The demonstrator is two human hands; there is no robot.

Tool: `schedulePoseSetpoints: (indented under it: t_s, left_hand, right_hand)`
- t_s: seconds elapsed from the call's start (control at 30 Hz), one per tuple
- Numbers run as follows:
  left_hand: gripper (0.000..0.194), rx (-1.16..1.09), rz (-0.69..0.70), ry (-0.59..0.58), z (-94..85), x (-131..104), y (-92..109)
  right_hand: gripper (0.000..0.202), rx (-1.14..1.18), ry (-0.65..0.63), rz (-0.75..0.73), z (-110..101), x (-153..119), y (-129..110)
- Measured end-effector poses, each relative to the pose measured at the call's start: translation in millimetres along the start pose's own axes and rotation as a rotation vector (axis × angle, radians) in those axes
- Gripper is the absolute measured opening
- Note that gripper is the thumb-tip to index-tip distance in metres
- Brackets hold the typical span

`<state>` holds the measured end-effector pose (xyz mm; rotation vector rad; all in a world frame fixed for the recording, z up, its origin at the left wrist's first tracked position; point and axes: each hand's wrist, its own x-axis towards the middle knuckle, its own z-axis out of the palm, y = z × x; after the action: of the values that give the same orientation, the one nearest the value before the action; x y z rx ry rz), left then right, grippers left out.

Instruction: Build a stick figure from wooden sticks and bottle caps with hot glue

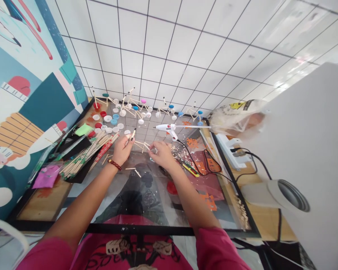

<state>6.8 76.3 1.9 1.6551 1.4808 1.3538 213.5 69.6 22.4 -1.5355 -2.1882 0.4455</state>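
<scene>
My left hand (122, 150), with a beaded bracelet at the wrist, pinches a small wooden-stick piece with a black part (133, 134) near the middle of the glass table. Just to its right, my right hand (161, 153) has its thumb and fingers closed on joined wooden sticks (142, 145), which reach across toward the left hand. A white glue gun (169, 130) lies beyond the right hand. Short loose sticks (133, 170) rest on the glass nearer my body. Behind the hands stand several stick figures with bottle-cap parts (135, 108).
Bundled sticks (84, 155) and loose caps (108, 119) lie left. To the right are a yellow cutter (190, 169), a black cable (190, 152), a power strip (233, 152), a plastic bag (236, 118) and a grey-white cylindrical object (274, 194). A tiled wall closes the back.
</scene>
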Motion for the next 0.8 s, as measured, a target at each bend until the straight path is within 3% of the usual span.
schedulePoseSetpoints:
  t_s: [0.2, 0.4, 0.63, 0.8]
  left_hand:
    - [0.04, -0.072, -0.12, 0.098, 1.5, 2, 0]
    - [0.04, -0.09, -0.077, 0.159, -1.3, 0, -7]
    - [0.038, -0.161, -0.129, 0.144, -2.6, 1, -13]
    - [0.036, -0.156, -0.079, 0.093, -5.7, -3, -10]
  right_hand:
    - [0.006, 0.226, 0.0, -0.045, 4, 5, -7]
    - [0.039, 0.341, 0.081, -0.064, 16, 8, -10]
    - [0.042, 0.37, 0.111, -0.083, 18, 6, -14]
    - [0.043, 0.385, 0.126, -0.059, 23, 4, -11]
